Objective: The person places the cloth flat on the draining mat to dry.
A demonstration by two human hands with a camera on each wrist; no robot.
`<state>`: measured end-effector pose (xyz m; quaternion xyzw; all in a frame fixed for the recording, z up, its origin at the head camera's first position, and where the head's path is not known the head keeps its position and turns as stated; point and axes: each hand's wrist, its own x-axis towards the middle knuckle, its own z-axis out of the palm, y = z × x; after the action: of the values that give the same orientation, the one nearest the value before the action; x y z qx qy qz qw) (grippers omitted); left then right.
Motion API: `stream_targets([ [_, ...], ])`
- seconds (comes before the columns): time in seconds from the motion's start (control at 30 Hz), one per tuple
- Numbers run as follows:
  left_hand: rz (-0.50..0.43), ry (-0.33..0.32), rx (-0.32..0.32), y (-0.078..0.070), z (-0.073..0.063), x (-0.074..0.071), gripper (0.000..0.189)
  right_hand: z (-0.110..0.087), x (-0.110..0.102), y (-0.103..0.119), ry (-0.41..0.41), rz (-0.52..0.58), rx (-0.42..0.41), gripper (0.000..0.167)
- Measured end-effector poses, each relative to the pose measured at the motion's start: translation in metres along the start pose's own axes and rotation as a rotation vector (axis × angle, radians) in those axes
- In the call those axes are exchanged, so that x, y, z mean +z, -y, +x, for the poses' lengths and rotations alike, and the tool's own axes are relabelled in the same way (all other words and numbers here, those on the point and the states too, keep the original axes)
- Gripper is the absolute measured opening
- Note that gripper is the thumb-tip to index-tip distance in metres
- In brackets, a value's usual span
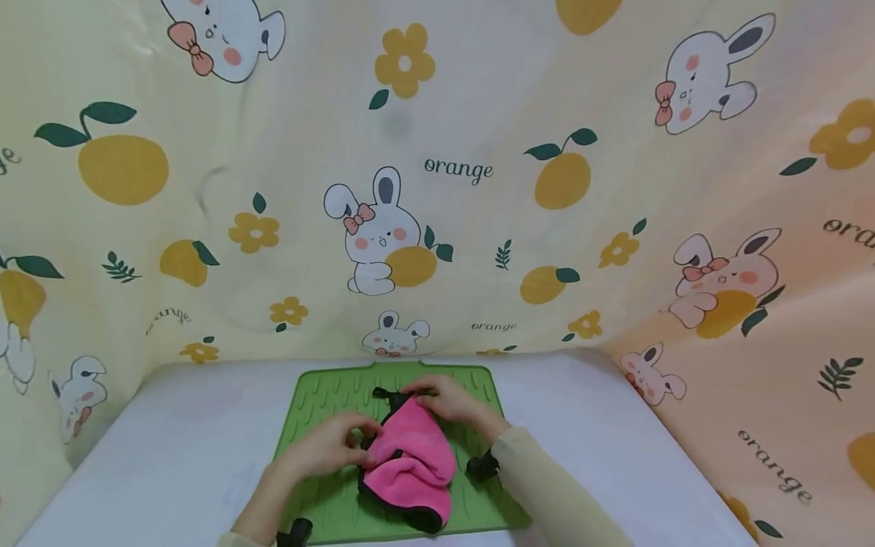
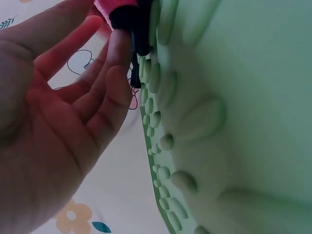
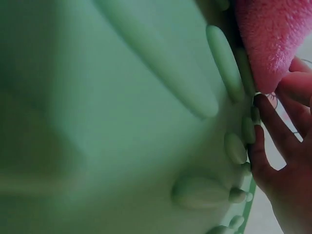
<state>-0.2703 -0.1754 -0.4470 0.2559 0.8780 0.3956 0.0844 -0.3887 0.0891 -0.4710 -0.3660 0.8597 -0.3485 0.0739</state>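
A pink fleece cloth (image 1: 417, 448) with black edging lies bunched and folded in the middle of a green ridged mat (image 1: 321, 391). It narrows toward the far end, where a black strap (image 1: 388, 393) sticks out. My left hand (image 1: 324, 447) pinches the cloth's left edge between thumb and fingers; the left wrist view shows the black edging (image 2: 124, 17) at those fingertips. At the far tip, my right hand (image 1: 447, 399) grips the narrow corner. The right wrist view has the pink fleece (image 3: 270, 39) tapering down to the right fingers, which lie low against the mat.
The mat lies on a white table (image 1: 219, 425). Behind and to the sides hangs a cream curtain (image 1: 287, 152) printed with rabbits, oranges and flowers. Black wrist cameras (image 1: 482, 466) sit on both arms, close over the mat.
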Motion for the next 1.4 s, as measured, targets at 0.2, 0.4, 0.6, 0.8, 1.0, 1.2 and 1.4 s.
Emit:
stream_targets([
  [0.2, -0.029, 0.030, -0.034, 0.003, -0.001, 0.005, 0.036, -0.004, 0.002, -0.001, -0.021, -0.030, -0.017, 0.025],
  [0.4, -0.051, 0.056, -0.070, 0.005, -0.003, 0.008, 0.034, -0.009, 0.010, -0.005, -0.056, -0.071, -0.005, 0.022],
  [0.6, -0.018, 0.009, -0.034, -0.001, -0.001, -0.001, 0.029, -0.006, 0.003, -0.001, -0.110, -0.046, -0.001, 0.017],
  [0.8, 0.053, -0.074, -0.015, -0.005, 0.000, -0.009, 0.028, -0.011, -0.006, 0.007, -0.115, 0.018, 0.068, 0.016],
  [1.0, 0.057, -0.182, 0.008, -0.005, 0.002, -0.014, 0.024, -0.020, -0.013, 0.013, -0.144, 0.039, 0.106, 0.015],
  [1.2, 0.017, -0.247, 0.033, -0.006, 0.005, -0.016, 0.019, -0.031, -0.019, 0.018, -0.173, 0.084, 0.099, 0.015],
  [1.4, 0.007, -0.284, 0.041, -0.007, 0.003, -0.012, 0.021, -0.043, -0.024, 0.019, -0.187, 0.038, 0.057, 0.014],
])
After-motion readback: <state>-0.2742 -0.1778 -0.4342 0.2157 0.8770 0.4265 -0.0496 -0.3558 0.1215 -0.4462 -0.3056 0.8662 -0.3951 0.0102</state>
